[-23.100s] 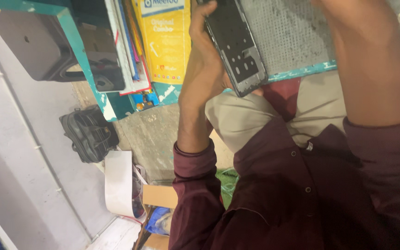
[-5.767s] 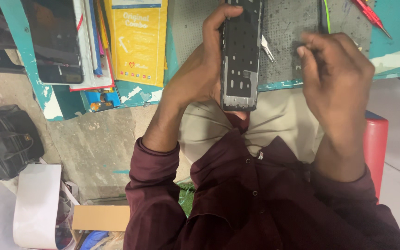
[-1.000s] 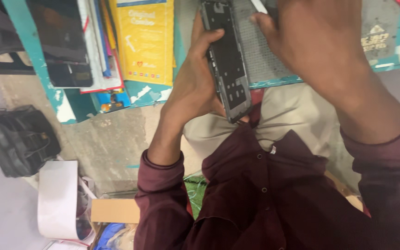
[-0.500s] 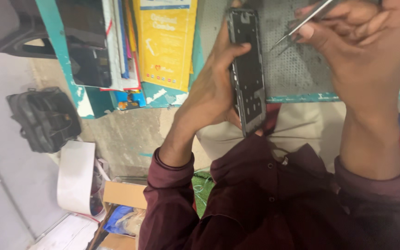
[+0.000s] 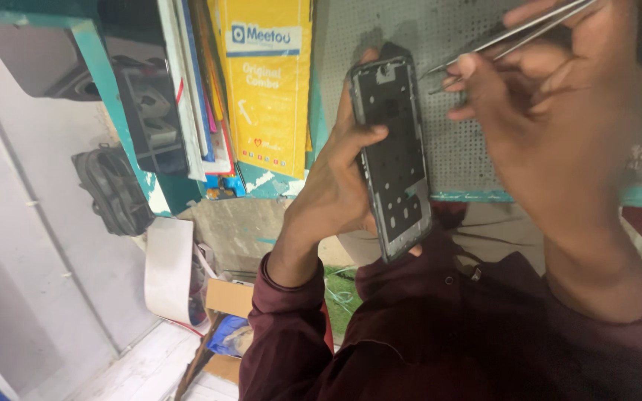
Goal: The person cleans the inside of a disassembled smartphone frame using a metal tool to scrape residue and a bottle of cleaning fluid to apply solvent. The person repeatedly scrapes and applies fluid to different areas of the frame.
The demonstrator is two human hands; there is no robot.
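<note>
A: Above the grey perforated tabletop (image 5: 469, 148), what is held?
B: A black rectangular phone frame (image 5: 394, 156) is clamped in the left hand (image 5: 336, 197); thin metal tweezers (image 5: 507, 36) are pinched in the right hand (image 5: 559, 126).
A: Step judged?
B: Part-picking; steady tip placement is called for.

A small phone-repair workshop: a teal-edged workbench (image 5: 105, 82) topped with a grey perforated work mat (image 5: 462, 148), a yellow spare-part packet (image 5: 269, 82) wedged beside stacked packets and booklets (image 5: 195, 89), a stripped phone frame (image 5: 394, 156) and fine tweezers (image 5: 507, 37) in use, cardboard boxes (image 5: 228, 297) and a black bag (image 5: 113, 189) on the bare floor.
</note>
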